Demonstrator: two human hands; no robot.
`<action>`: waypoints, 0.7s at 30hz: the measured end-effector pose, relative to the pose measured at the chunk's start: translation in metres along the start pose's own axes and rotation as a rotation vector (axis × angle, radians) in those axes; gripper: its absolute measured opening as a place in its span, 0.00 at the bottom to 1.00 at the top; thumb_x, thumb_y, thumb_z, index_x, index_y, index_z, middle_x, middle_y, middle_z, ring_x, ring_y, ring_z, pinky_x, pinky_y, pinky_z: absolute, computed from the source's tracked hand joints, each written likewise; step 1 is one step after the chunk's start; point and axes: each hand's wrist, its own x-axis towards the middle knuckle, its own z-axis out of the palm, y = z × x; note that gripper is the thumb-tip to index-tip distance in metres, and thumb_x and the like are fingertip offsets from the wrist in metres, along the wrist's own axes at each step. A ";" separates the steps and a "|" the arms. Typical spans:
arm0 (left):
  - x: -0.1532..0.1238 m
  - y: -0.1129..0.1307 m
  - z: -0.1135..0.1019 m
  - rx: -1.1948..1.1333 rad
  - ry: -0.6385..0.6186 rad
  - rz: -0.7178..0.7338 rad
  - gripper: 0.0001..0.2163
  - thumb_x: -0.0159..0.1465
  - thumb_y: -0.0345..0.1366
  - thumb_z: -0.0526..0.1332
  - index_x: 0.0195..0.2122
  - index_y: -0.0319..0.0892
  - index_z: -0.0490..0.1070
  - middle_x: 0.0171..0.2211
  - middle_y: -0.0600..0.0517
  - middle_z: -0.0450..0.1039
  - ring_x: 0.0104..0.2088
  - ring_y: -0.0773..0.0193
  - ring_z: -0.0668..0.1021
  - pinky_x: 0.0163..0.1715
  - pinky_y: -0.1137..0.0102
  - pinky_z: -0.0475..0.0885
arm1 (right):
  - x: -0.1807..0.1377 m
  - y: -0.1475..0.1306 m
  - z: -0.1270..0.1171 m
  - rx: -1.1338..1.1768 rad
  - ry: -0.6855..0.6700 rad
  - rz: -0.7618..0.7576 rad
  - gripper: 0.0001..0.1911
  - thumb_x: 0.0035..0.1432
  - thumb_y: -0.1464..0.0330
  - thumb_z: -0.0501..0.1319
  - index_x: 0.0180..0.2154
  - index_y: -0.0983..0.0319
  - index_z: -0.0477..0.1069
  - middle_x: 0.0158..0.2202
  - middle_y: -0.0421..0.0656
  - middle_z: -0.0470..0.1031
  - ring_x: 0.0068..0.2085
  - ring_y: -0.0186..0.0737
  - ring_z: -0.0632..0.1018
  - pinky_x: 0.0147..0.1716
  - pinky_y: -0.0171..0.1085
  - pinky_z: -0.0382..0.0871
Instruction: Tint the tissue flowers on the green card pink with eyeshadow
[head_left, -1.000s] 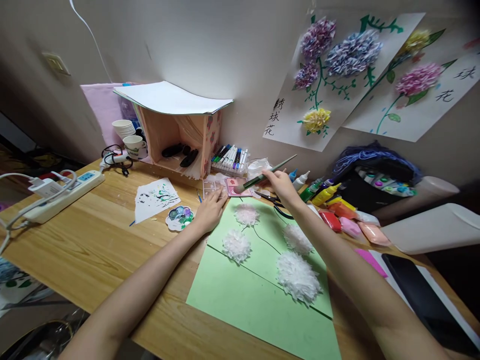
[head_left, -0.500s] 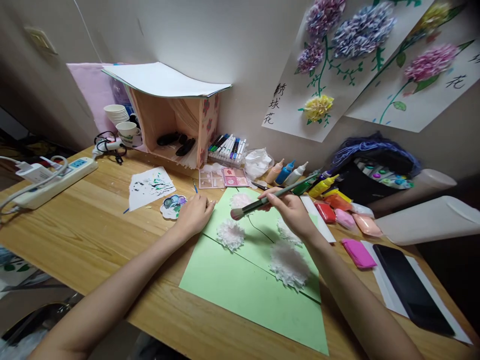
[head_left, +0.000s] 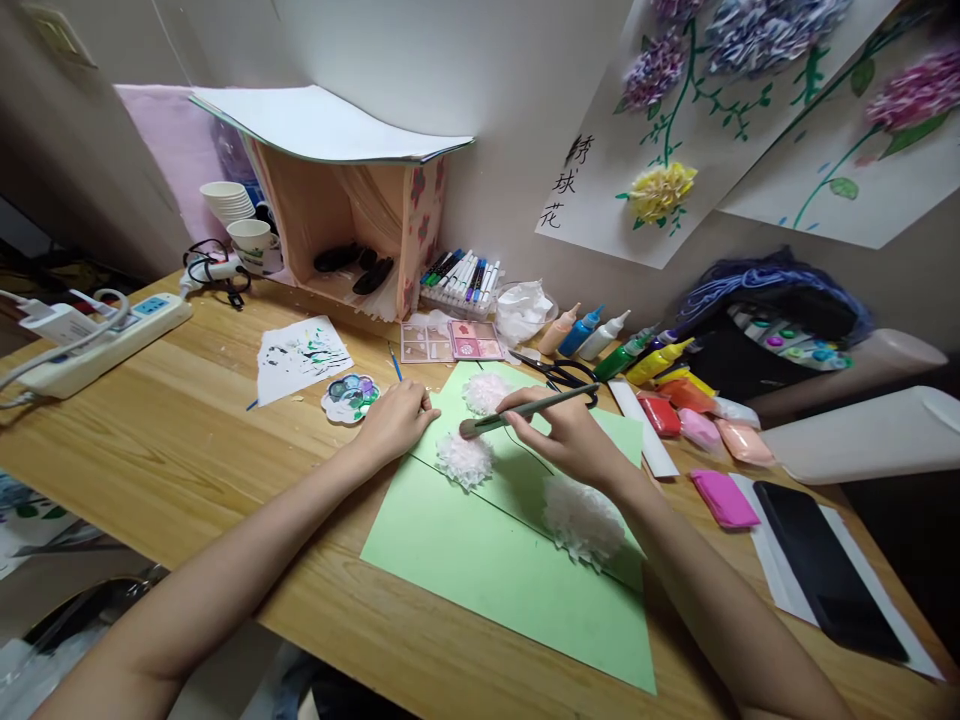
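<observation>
Smooth-grained wood is seen in the bench (head_left: 187,430), matt paper in the green sheet (head_left: 510,600). A rough, ruffled, papery surface is shown by the white flowers (head_left: 583,520), a glossy one by the phone (head_left: 825,570) at right.

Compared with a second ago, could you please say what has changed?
The right hand moved the brush from the pink palette toward the person, to the leftmost pale flower; the left hand drew back too. The brush stayed gripped, the green paper in place.

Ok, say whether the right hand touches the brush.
Touching: in the head view, the right hand grips the brush around its handle.
</observation>
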 end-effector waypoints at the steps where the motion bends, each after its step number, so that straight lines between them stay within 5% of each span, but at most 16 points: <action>1: 0.000 0.000 0.000 -0.006 -0.001 -0.002 0.07 0.62 0.39 0.58 0.31 0.42 0.66 0.34 0.49 0.69 0.37 0.57 0.73 0.33 0.67 0.64 | -0.001 0.001 -0.003 -0.013 -0.001 0.019 0.08 0.62 0.68 0.54 0.38 0.61 0.71 0.35 0.44 0.77 0.34 0.38 0.76 0.34 0.36 0.68; 7: 0.001 -0.001 0.000 -0.038 0.005 0.010 0.07 0.62 0.39 0.58 0.30 0.42 0.66 0.33 0.50 0.69 0.37 0.58 0.72 0.32 0.68 0.63 | -0.003 0.003 -0.020 -0.026 0.069 0.143 0.09 0.60 0.67 0.56 0.31 0.61 0.72 0.27 0.40 0.75 0.27 0.35 0.74 0.27 0.33 0.65; 11: 0.002 -0.002 0.001 -0.048 0.024 0.028 0.07 0.61 0.39 0.58 0.30 0.42 0.67 0.32 0.50 0.69 0.36 0.58 0.72 0.32 0.67 0.62 | -0.004 0.000 -0.027 0.033 0.162 0.095 0.08 0.60 0.67 0.56 0.34 0.61 0.73 0.30 0.42 0.77 0.31 0.37 0.76 0.30 0.34 0.68; 17: 0.003 -0.003 0.002 -0.084 0.024 0.037 0.06 0.60 0.38 0.59 0.30 0.42 0.67 0.32 0.50 0.69 0.36 0.58 0.72 0.33 0.67 0.63 | -0.005 -0.005 -0.025 0.144 -0.222 -0.157 0.10 0.59 0.69 0.57 0.42 0.60 0.72 0.38 0.44 0.77 0.39 0.38 0.77 0.39 0.36 0.70; 21: 0.003 -0.002 0.000 -0.100 0.021 0.023 0.06 0.60 0.38 0.59 0.29 0.42 0.67 0.33 0.50 0.69 0.37 0.58 0.72 0.33 0.67 0.63 | -0.004 0.002 -0.027 0.133 -0.293 -0.138 0.09 0.59 0.71 0.57 0.41 0.61 0.72 0.37 0.43 0.77 0.38 0.37 0.76 0.39 0.36 0.70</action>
